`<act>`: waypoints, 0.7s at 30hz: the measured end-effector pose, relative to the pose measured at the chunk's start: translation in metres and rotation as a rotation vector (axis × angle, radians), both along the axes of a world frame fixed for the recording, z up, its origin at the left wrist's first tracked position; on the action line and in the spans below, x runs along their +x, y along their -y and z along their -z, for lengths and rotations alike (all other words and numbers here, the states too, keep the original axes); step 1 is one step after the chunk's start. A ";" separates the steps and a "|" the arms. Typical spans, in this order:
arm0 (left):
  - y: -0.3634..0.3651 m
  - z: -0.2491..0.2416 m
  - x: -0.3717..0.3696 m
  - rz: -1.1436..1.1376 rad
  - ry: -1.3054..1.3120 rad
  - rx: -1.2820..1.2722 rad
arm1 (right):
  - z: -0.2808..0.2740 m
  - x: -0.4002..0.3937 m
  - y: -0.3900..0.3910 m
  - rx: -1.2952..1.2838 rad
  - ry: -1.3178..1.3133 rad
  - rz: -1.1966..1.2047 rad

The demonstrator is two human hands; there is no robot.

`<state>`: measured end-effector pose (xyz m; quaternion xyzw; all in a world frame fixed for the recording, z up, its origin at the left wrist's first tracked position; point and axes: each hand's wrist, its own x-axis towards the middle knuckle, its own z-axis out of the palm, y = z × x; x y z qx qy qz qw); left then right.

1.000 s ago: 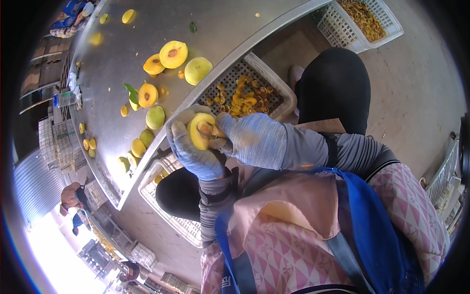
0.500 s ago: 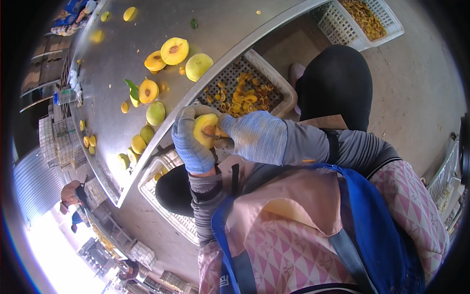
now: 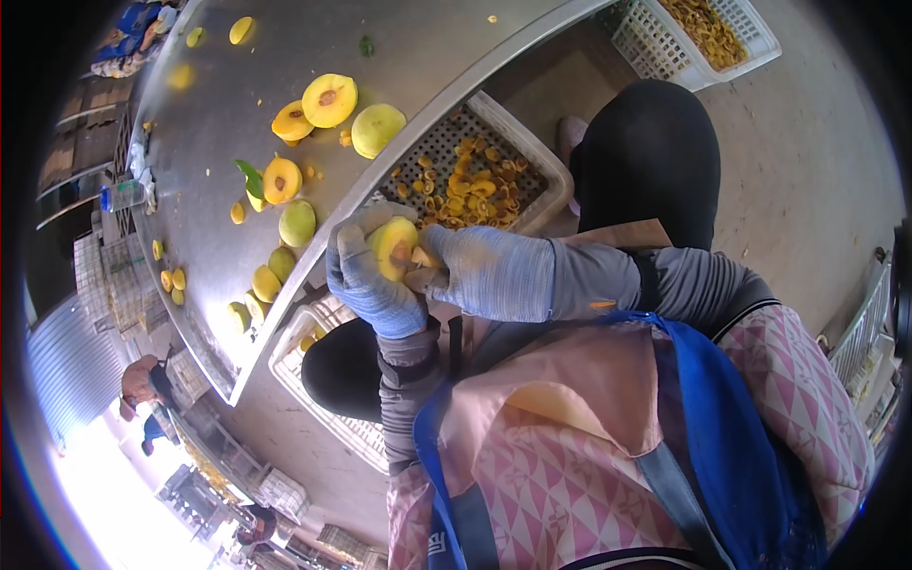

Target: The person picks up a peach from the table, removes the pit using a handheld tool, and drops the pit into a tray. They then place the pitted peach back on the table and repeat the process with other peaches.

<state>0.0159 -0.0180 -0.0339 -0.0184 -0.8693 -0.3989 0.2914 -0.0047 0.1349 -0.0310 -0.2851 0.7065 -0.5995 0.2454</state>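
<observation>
My left hand [image 3: 373, 271], in a blue-grey knitted glove, is wrapped around a yellow peach half [image 3: 388, 245] just off the table's edge. My right hand [image 3: 494, 268], gloved likewise, is closed on a small dark metal pitting knife [image 3: 410, 263]; most of this tool is hidden by the glove. Its tip rests against the brownish centre of the cut face, where the pit sits. Both hands are close together above my lap. Below and beyond them stands a perforated crate [image 3: 560, 180] holding yellow-brown pits and scraps [image 3: 470, 195].
On the metal table [image 3: 228, 104] lie cut peaches [image 3: 330, 101], whole greenish-yellow peaches [image 3: 378, 130] and a leaf [image 3: 249, 178]. A white basket of scraps [image 3: 708, 38] stands at upper right, another white basket [image 3: 332, 418] below the table's corner. Another person [image 3: 142, 380] is far off at left.
The peach half has turned slightly in my left hand, and the knife has shifted at its centre, its curved metal less visible now. The view has moved a little.
</observation>
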 end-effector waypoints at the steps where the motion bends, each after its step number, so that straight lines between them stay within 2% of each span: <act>1: 0.000 -0.001 -0.001 0.000 -0.001 -0.001 | -0.001 -0.002 -0.001 0.005 -0.015 -0.005; 4: -0.007 -0.008 -0.002 0.061 -0.008 0.101 | 0.001 -0.007 0.001 -0.105 0.135 -0.077; 6: -0.012 -0.015 0.002 -0.078 0.245 0.386 | 0.000 -0.005 0.001 -0.042 0.090 -0.051; 7: -0.010 -0.011 0.002 -0.078 0.247 0.386 | -0.002 -0.003 0.000 0.022 0.046 -0.029; 9: 0.000 -0.002 -0.002 0.153 0.213 0.430 | -0.011 -0.004 -0.004 0.083 0.031 -0.048; 11: 0.001 -0.005 -0.002 0.148 0.269 0.518 | -0.012 -0.007 -0.006 0.146 0.011 -0.060; 12: 0.001 -0.006 0.000 0.139 0.331 0.607 | -0.009 -0.007 -0.005 0.109 0.007 -0.040; 14: -0.002 -0.007 -0.002 0.151 0.271 0.590 | -0.002 -0.006 0.000 0.070 0.003 -0.020; 16: -0.009 -0.009 -0.002 0.169 0.209 0.573 | 0.002 -0.007 0.009 -0.139 0.255 0.011; 18: -0.016 -0.014 -0.001 0.032 0.244 0.774 | -0.010 -0.011 0.000 -0.098 0.340 -0.045; 19: -0.014 -0.015 -0.001 0.033 0.252 0.679 | -0.016 -0.012 -0.003 -0.053 0.429 -0.111; 20: -0.014 -0.017 0.002 0.026 0.253 0.676 | -0.010 -0.009 0.000 -0.056 0.432 -0.118; 21: -0.014 -0.020 0.003 -0.051 0.322 0.704 | -0.005 -0.007 0.005 -0.117 0.286 -0.066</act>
